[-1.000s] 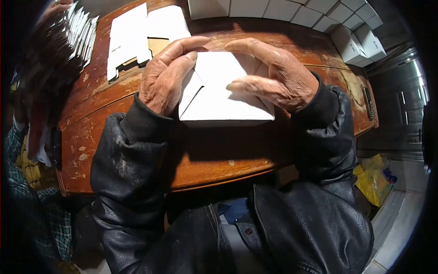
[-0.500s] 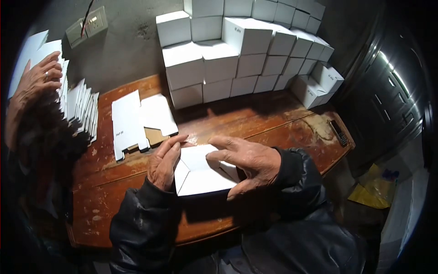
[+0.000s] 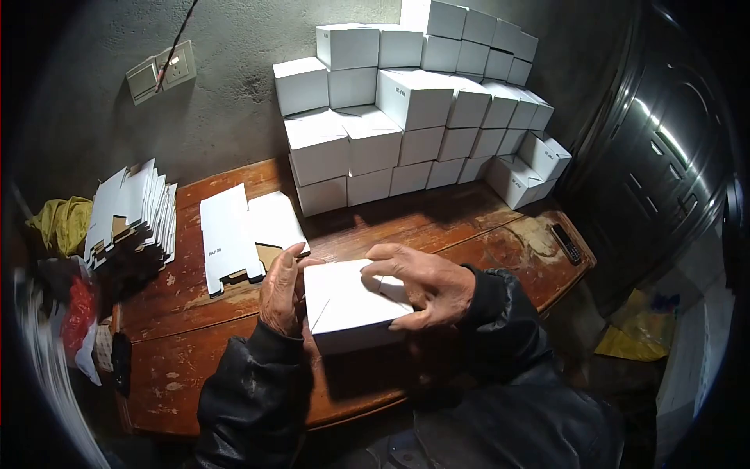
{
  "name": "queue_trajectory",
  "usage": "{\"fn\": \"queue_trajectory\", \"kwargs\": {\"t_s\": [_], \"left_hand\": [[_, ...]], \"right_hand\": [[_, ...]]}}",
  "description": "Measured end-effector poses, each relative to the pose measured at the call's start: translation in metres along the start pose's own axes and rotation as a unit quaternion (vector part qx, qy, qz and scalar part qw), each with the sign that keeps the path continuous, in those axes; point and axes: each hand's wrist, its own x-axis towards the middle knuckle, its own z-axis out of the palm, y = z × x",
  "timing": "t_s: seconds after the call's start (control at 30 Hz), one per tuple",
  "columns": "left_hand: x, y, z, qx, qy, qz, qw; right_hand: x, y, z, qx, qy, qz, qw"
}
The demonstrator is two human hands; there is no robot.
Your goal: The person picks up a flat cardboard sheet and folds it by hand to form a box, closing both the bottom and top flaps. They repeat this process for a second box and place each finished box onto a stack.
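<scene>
A small white cardboard box (image 3: 344,301) stands on the wooden table in front of me, its top flaps folded in with seam lines across them. My left hand (image 3: 281,291) is held along the left side of the box, thumb up and fingers round the far corner. My right hand (image 3: 430,283) grips the right end, fingers bent over the top flap and thumb at the near edge. Part of the top and the right end are hidden under that hand. Just beyond my left hand lie flat unfolded white cartons (image 3: 226,234) with black print.
Folded white boxes (image 3: 375,168) are stacked against the wall. A pile of flat cartons (image 3: 133,207) stands at the left, near yellow and red bags (image 3: 80,313). White sheets (image 3: 47,367) blur at the lower left edge. A remote control (image 3: 566,244) lies at the table's right end (image 3: 519,289).
Another person's hand on a carton stack at the left has left the view. The box's top now looks flatter, with my fingers still on it. The camera view has shifted.
</scene>
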Motion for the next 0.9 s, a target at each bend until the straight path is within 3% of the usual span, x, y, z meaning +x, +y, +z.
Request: {"fn": "queue_trajectory", "kwargs": {"t_s": [0.1, 0.23, 0.27, 0.57, 0.6, 0.73, 0.8, 0.83, 0.9], "left_hand": [[0.001, 0.000, 0.003, -0.058, 0.038, 0.001, 0.998], [0.001, -0.002, -0.003, -0.020, 0.027, -0.010, 0.999], [0.001, -0.003, -0.005, 0.004, 0.036, -0.007, 0.999], [-0.004, 0.009, 0.004, 0.006, 0.063, -0.071, 0.995], [-0.003, 0.009, 0.006, 0.005, 0.064, -0.085, 0.994], [-0.002, 0.002, 0.008, -0.051, 0.074, -0.092, 0.992], [-0.001, 0.002, 0.011, -0.027, 0.071, -0.087, 0.993], [-0.003, 0.004, 0.012, -0.012, 0.069, -0.080, 0.994], [-0.002, 0.002, 0.009, 0.018, 0.056, -0.062, 0.996]], "right_hand": [[0.003, 0.004, -0.012, -0.033, 0.078, -0.053, 0.995], [0.008, -0.007, -0.038, -0.061, 0.155, -0.031, 0.986], [0.011, -0.013, -0.043, -0.008, 0.175, -0.021, 0.984], [0.039, -0.050, -0.120, -0.149, 0.298, 0.014, 0.943], [0.035, -0.050, -0.125, -0.081, 0.328, 0.024, 0.941], [0.007, -0.046, -0.147, -0.092, 0.412, 0.007, 0.906], [-0.012, -0.041, -0.164, -0.167, 0.417, 0.015, 0.893], [-0.021, -0.040, -0.169, -0.106, 0.425, -0.016, 0.899], [-0.041, -0.046, -0.192, -0.105, 0.434, 0.012, 0.895]]}}
